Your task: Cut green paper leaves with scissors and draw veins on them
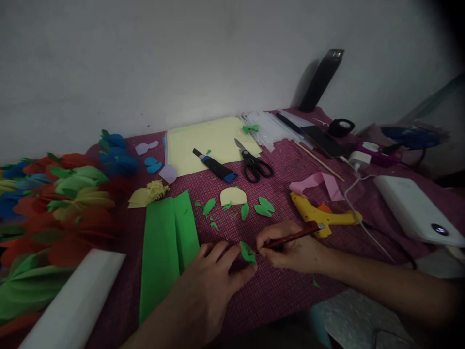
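Observation:
My left hand [214, 274] is closed in a pinch, with a small green paper leaf [247, 252] between thumb and index finger. My right hand [290, 247] grips a slim dark-red tool [290, 238] with a silver end; its tip is at the leaf's edge, and whether it is a pencil or a knife I cannot tell. Beyond both hands lie loose green cut leaves [264, 206] and a pale yellow paper piece [233, 196]. Left of my left hand, a green paper sheet [158, 247] lies with a green strip [186, 223] beside it.
Black scissors [257, 167] and a utility knife [216, 167] lie near yellow sheets [203, 131]. To the right are a yellow glue gun [312, 213], pink ribbon [316, 182], a white power bank [414, 206] and cables. Colourful paper flowers [69, 208] and a white roll [76, 300] fill the left.

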A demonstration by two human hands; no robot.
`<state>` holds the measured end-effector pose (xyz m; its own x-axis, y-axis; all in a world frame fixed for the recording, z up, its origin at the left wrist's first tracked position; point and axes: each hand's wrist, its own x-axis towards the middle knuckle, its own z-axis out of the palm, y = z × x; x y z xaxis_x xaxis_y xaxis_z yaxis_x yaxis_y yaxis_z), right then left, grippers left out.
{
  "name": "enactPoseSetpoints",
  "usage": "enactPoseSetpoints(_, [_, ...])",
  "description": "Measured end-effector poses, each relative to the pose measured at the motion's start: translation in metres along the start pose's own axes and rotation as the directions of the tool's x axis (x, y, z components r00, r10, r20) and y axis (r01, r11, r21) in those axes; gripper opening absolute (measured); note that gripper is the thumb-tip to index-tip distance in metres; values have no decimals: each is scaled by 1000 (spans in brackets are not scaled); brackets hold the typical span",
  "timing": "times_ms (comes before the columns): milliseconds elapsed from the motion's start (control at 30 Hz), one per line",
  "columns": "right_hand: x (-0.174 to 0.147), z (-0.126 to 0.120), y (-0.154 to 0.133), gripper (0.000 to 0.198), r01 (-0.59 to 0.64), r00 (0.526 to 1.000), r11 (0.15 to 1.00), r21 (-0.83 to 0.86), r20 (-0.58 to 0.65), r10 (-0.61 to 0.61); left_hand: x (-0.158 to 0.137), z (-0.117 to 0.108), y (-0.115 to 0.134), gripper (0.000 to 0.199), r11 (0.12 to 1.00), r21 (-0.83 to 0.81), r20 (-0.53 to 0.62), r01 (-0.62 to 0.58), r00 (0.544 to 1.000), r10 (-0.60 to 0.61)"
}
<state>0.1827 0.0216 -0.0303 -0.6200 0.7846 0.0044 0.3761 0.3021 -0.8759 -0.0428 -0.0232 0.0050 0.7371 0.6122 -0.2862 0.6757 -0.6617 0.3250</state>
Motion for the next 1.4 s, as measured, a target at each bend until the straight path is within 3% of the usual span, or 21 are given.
enactPoseSetpoints(133, [1,0,-1,10,-32,998,999,6,-55,32,0,0,0,70,1000,-6,-13,4,1000,-4])
enactPoseSetpoints(267, [0,-1,0,8,-78,988,987,138,-118,95,0,0,0,68,1000,-13,-15,-7,1000,6])
enactPoseSetpoints(500, [-4,1,3,10,-9,999,998,54,-39,11,0,1,-1,72,1000,4,-15,-14,1000,14])
enactPoseSetpoints(1033, [-4,2,3,12,-14,1000,1000,-3,10,14,1,-1,-1,72,1000,27,2,-4,1000,3])
enactPoseSetpoints(1167, [-2,-1,3,8,-83,993,976,201,-62,97,1,1,-2,75,1000,24,-3,-13,1000,13])
enactPoseSetpoints(1300, [5,-7,9,7,-69,940,773,631,-218,262,0,3,-4,81,998,51,-3,-27,1000,27])
enactPoseSetpoints(1400, [10,-9,10,9,-7,940,738,675,-247,235,-4,0,-6,80,994,85,-1,-75,997,75])
